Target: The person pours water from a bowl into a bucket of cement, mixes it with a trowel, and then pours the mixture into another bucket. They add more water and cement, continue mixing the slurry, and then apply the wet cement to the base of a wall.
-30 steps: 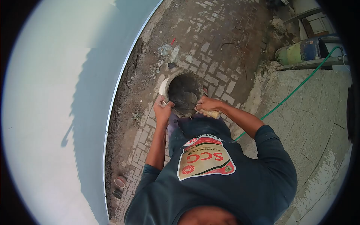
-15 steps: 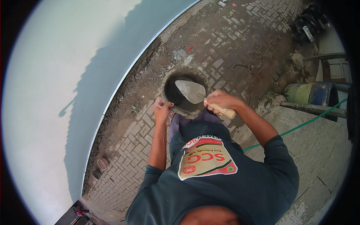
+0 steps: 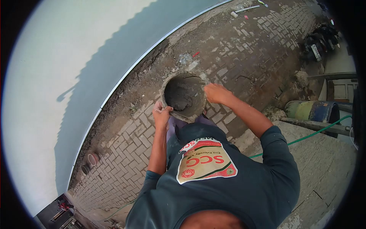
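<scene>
A round bucket (image 3: 183, 117) with dark grey wet mortar (image 3: 178, 95) inside is held in front of my legs, its mouth facing up toward me. My left hand (image 3: 161, 113) grips the bucket's left rim, the thumb over the edge. On the opposite side my right hand (image 3: 218, 94) is closed in a fist at the right rim. Whatever that fist holds is hidden from above; the trowel seen earlier does not show.
Worn paving blocks (image 3: 126, 152) and loose dirt surround my feet. A pale wall (image 3: 76, 57) runs along the left. At right are a painted drum (image 3: 309, 110), a green hose (image 3: 305, 138) and a parked motorcycle (image 3: 318, 44). Two small pots (image 3: 92, 158) stand at lower left.
The trowel blade that lay over the bucket's mouth has gone from view, exposing the mortar. My right hand has turned and shifted slightly up and left. My left hand keeps its grip.
</scene>
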{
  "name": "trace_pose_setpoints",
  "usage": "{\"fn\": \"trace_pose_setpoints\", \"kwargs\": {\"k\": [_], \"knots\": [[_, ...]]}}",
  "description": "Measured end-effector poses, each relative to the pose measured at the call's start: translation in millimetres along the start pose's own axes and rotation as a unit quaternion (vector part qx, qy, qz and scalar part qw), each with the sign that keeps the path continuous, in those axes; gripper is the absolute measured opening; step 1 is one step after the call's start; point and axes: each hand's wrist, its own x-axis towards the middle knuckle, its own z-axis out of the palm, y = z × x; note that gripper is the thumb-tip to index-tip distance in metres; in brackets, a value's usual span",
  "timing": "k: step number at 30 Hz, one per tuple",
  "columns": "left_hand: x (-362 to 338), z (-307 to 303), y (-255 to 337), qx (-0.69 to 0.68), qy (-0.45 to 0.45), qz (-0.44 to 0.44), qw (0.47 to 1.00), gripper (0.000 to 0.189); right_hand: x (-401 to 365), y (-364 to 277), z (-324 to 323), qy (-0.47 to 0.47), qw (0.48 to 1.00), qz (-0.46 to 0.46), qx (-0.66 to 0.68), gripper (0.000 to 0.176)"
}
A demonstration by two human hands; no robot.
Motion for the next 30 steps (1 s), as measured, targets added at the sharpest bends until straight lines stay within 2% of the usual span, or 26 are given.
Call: {"fn": "trace_pose_setpoints", "kwargs": {"k": [1,3,5,7,8,9,10,11,12,13,14,15,17,18,19,20,22,24,25,27,28,30], "knots": [[-8,-4,2,-0.018,0.017,0.006,1.0,0.024,7,-5,27,-0.006,1.0,-0.008,-0.007,0.019],[-11,-15,-12,-0.003,0.05,0.033,0.998,0.024,25,-20,77,0.06,0.994,-0.067,0.059,0.022],[-26,-40,-28,0.006,0.098,0.051,0.994,0.025,30,-54,111,0.074,0.99,-0.111,0.047,0.028],[-34,-67,-38,-0.028,0.163,0.073,0.983,0.028,21,-109,56,-0.196,0.971,-0.063,0.124,0.028],[-45,-98,-43,-0.039,0.122,-0.02,0.992,0.03,17,-123,51,-0.189,0.966,-0.087,0.155,0.031],[-48,-123,-69,-0.078,0.149,0.024,0.986,0.028,22,-134,52,-0.2,0.957,-0.138,0.16,0.033],[-67,-134,-56,-0.112,0.148,0.007,0.983,0.027,25,-149,49,-0.188,0.959,-0.166,0.134,0.033],[-85,-143,-40,-0.147,0.159,-0.009,0.976,0.026,40,-157,70,-0.117,0.962,-0.222,0.112,0.031],[-93,-170,-59,-0.128,0.198,-0.026,0.972,0.043,49,-179,67,-0.113,0.966,-0.22,0.069,0.029],[-100,-187,-70,-0.094,0.297,-0.059,0.948,0.065,59,-202,71,-0.078,0.979,-0.184,0.033,0.023],[-107,-207,-76,-0.106,0.302,-0.043,0.946,0.031,51,-234,50,-0.091,0.983,-0.16,-0.024,0.017],[-112,-231,-84,-0.093,0.299,-0.049,0.948,0.028,86,-242,95,-0.065,0.969,-0.219,-0.091,0.018],[-100,-303,-148,-0.074,0.307,-0.057,0.947,0.063,113,-286,164,-0.115,0.952,-0.255,-0.122,0.018],[-112,-324,-140,-0.079,0.309,-0.049,0.947,0.063,113,-317,190,-0.167,0.947,-0.258,-0.098,0.019],[-139,-335,-123,0.001,0.318,-0.061,0.946,0.057,112,-340,214,-0.221,0.937,-0.259,-0.076,0.019],[-155,-346,-111,0.081,0.326,-0.071,0.939,0.053,107,-365,229,-0.229,0.929,-0.283,-0.07,0.02],[-172,-401,-144,0.054,0.379,-0.055,0.922,0.062,105,-413,223,-0.231,0.921,-0.306,-0.071,0.02],[-186,-434,-147,0.052,0.419,-0.067,0.904,0.054,108,-455,209,-0.28,0.898,-0.338,-0.041,0.021],[-191,-448,-145,0.04,0.436,-0.073,0.896,0.05,120,-474,212,-0.277,0.898,-0.339,-0.042,0.021],[-196,-480,-138,0.016,0.458,-0.076,0.886,0.042,137,-524,206,-0.117,0.911,-0.389,-0.068,0.02],[-198,-495,-137,-0.002,0.468,-0.074,0.881,0.039,138,-545,191,-0.093,0.902,-0.404,-0.121,0.019],[-203,-527,-131,-0.05,0.485,-0.068,0.87,0.033,179,-581,220,-0.156,0.889,-0.369,-0.22,0.02]]}}
